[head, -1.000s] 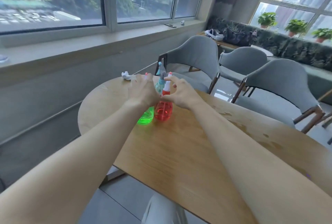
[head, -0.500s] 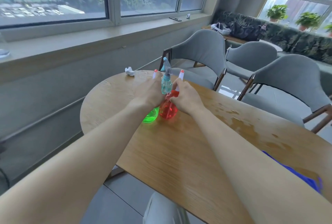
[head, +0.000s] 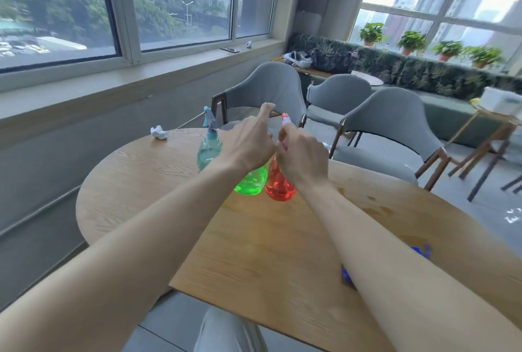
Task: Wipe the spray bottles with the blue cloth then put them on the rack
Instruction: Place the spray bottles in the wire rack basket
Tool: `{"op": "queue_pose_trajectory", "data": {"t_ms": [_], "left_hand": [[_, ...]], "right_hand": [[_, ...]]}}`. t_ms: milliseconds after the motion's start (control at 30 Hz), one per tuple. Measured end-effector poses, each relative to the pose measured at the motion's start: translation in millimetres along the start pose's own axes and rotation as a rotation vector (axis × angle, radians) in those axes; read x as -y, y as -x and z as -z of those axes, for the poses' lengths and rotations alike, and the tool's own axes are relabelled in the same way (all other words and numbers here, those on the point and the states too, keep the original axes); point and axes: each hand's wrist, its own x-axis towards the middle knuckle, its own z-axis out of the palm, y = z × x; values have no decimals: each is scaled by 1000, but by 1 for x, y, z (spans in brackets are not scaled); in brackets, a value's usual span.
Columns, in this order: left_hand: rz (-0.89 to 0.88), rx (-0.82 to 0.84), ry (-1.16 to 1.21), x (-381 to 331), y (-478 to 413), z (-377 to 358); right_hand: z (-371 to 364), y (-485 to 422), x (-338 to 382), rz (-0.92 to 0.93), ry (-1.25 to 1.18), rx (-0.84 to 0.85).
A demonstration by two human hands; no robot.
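The round wooden bench (head: pixel 135 188) carries three spray bottles near frame centre. The red spray bottle (head: pixel 280 186) stands right of centre. The right hand (head: pixel 302 155) covers its neck with the fingers curled round it, and the white-and-red nozzle projects above the knuckles. The green spray bottle (head: pixel 250 182) stands just beside the red one, on its left, and their bodies almost touch. The left hand (head: pixel 245 142) covers the upper part of the green bottle, back of the hand toward the camera, one digit raised. Its grip is hidden, so it cannot be told whether it holds the bottle. The two hands meet above the bottles. The teal spray bottle (head: pixel 208 149) stands upright left of the left hand, with no hand on it. The blue cloth (head: pixel 422 250) lies on the bench at lower right, mostly hidden under the right forearm and well apart from both hands. A crumpled white tissue (head: pixel 158 132) lies at the far left edge of the bench. Grey chairs (head: pixel 271 89) stand beyond the bench.
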Motion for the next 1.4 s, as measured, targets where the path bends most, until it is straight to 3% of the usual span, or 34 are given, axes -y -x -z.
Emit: {"op": "queue_pose_trajectory", "data": {"t_ms": [200,433,700,967,1400], "left_hand": [[-180,-43,103,-95,2,-14],[-409,2,268,-233,23,-51],[-615,114,443,-407,87,-96],[-726,202,551,-553,168,-120],[-878,392,665,-670,295,-194]], "right_hand": [[63,16,-67,22,275,-278],[172,65,-175,-95,539,-510],[314,156,-290,-317,648,-460],[449,251,-352,-544,722,-412],[530,404,-422,-789,738,-311]]}}
